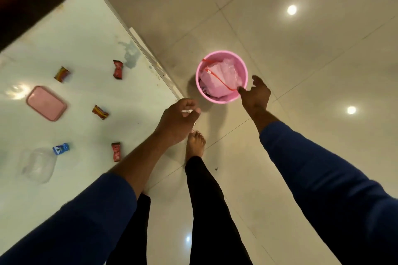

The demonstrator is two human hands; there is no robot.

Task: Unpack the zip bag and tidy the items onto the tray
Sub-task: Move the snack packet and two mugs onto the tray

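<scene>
On the table (86, 34) at left, wrapped sweets (100, 112) lie scattered around the pink tray (46, 103), whose long axis runs upper-left to lower-right. Left hand (178, 118) pinches a small white scrap; right hand (256, 92), fingers loosely spread, holds nothing beside the bin (221, 77) holding the zip bag (217, 76). Sweets near the edge could get knocked off.

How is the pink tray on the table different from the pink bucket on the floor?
The pink tray is flat, shallow and rectangular with rounded corners; the pink bucket is round and deep. The tray holds nothing, while the bucket holds a clear zip bag. The tray lies on the white table; the bucket stands beside it. Both are pink.
</scene>
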